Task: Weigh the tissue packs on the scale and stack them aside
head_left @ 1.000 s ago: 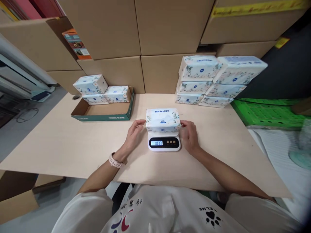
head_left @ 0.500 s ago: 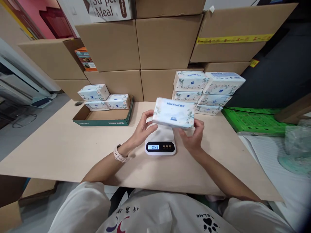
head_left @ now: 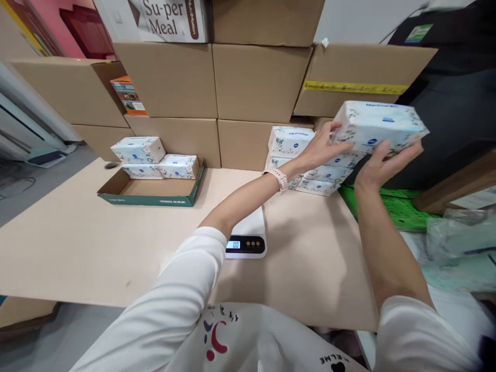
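White tissue pack (head_left: 382,121) between both hands (head_left: 323,144) (head_left: 380,168)

The left forearm (head_left: 248,199) slants toward two o'clock, the right forearm (head_left: 382,237) toward eleven; left hand (head_left: 326,142) and right hand (head_left: 380,164) are raised, fingers bent in a grip.

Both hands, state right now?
Left hand: holding the floral tissue pack at its left end.
Right hand: holding the same pack, lower right.
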A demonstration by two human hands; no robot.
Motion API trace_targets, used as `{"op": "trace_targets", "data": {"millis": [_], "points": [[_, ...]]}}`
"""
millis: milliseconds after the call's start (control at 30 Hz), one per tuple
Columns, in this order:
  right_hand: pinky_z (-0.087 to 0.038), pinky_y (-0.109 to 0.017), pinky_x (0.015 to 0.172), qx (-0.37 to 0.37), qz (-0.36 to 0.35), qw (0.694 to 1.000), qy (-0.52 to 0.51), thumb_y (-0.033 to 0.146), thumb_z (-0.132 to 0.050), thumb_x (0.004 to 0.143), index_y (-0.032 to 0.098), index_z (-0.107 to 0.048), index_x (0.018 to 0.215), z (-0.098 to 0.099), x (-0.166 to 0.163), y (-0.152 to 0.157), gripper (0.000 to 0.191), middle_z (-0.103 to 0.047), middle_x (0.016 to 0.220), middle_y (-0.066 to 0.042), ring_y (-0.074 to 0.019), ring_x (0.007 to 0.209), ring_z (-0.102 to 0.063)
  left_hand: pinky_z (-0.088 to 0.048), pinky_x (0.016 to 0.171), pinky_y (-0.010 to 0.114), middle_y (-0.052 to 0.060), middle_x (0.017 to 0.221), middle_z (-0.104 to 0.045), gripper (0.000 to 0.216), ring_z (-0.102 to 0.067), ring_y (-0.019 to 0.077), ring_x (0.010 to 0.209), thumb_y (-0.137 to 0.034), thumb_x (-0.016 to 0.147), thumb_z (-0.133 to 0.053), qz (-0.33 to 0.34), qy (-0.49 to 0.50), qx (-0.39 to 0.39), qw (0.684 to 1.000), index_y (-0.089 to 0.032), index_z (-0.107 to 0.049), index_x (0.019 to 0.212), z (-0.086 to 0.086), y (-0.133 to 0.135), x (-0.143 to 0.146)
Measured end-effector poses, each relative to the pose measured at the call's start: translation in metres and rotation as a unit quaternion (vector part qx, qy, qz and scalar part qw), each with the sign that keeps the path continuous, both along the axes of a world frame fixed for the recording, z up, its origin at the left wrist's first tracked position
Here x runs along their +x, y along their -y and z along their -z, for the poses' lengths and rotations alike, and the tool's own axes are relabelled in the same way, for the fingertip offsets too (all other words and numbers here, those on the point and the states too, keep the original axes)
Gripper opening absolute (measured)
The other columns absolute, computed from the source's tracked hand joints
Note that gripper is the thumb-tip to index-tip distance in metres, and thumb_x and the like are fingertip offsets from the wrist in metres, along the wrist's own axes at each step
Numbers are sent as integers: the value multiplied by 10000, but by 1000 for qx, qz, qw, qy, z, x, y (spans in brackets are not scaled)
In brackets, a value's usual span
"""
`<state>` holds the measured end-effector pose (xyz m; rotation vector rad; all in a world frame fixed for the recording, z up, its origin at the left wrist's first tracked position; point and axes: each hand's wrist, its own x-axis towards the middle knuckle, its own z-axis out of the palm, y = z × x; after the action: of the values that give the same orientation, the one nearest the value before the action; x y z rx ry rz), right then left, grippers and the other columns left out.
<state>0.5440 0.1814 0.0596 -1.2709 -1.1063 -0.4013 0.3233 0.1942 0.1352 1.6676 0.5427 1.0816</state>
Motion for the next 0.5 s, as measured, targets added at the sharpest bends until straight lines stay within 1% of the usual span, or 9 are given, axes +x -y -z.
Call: {"op": "trace_targets", "data": {"millis": [67, 133, 200, 267, 300, 367, 433, 467, 500], "points": [[-301, -541, 1263, 3, 48, 998, -50, 427, -627, 939, 92, -427, 1487, -2, 3, -21, 673, -457, 1526, -371, -386, 1502, -460, -366, 1196, 416, 306, 1712, -389, 579, -437, 360, 1584, -159, 976, -669, -20, -39, -18, 999, -49, -507, 1521, -1, -17, 17], [-402, -505, 1177, -20, 57, 994, -89, 304, -708, 865, 83, -491, 1434, -2, 0, -35, 647, -558, 1431, -347, -369, 1366, -562, -354, 1218, 442, 310, 1704, -407, 578, -438, 380, 1583, -184, 958, -670, -35, -73, -21, 997, -19, -541, 1497, 1, -27, 24], [-432, -508, 1116, -39, 57, 992, -101, 254, -760, 815, 109, -530, 1405, -1, -1, -42, 650, -600, 1386, -313, -362, 1257, -597, -344, 1243, 482, 294, 1728, -387, 561, -413, 414, 1598, -231, 944, -688, -31, -89, 6, 996, -31, -597, 1460, 6, -30, 20], [-401, -541, 1117, -39, 80, 991, -97, 236, -834, 747, 161, -552, 1395, 0, 2, -44, 710, -598, 1408, -292, -386, 1269, -565, -358, 1257, 498, 252, 1734, -412, 557, -409, 418, 1609, -270, 912, -745, -13, -92, 46, 995, -80, -654, 1428, 12, -26, 3], [-377, -560, 1131, -30, 96, 991, -88, 225, -861, 716, 177, -553, 1401, 0, 4, -43, 753, -581, 1439, -292, -406, 1315, -534, -372, 1263, 501, 228, 1714, -459, 563, -429, 408, 1602, -285, 887, -787, 0, -87, 70, 994, -115, -677, 1413, 14, -21, -11], [-356, -590, 1140, 1, 112, 993, -48, 216, -864, 705, 169, -535, 1427, -2, 0, -37, 795, -541, 1485, -301, -433, 1388, -488, -392, 1276, 522, 179, 1624, -584, 541, -499, 390, 1555, -308, 839, -853, 22, -57, 115, 991, -184, -724, 1350, 17, -6, -51], [-389, -594, 1117, 39, 79, 996, 22, 243, -793, 780, 135, -518, 1436, -8, -20, -25, 719, -540, 1473, -299, -420, 1374, -524, -398, 1278, 562, 143, 1502, -684, 467, -564, 384, 1488, -316, 813, -882, 15, -7, 146, 989, -213, -763, 1252, 15, 12, -106], [-415, -585, 1098, 54, 49, 996, 57, 258, -740, 827, 128, -523, 1425, -13, -38, -17, 649, -555, 1448, -286, -399, 1345, -556, -410, 1266, 565, 125, 1443, -715, 417, -587, 379, 1456, -307, 809, -883, -9, 17, 147, 989, -210, -779, 1202, 13, 22, -137], [-439, -572, 1083, 63, 14, 994, 85, 268, -689, 867, 133, -539, 1403, -18, -61, -8, 573, -575, 1424, -267, -376, 1324, -581, -431, 1245, 557, 112, 1390, -734, 366, -604, 372, 1430, -287, 808, -877, -47, 34, 138, 989, -198, -790, 1153, 10, 31, -170]]}}
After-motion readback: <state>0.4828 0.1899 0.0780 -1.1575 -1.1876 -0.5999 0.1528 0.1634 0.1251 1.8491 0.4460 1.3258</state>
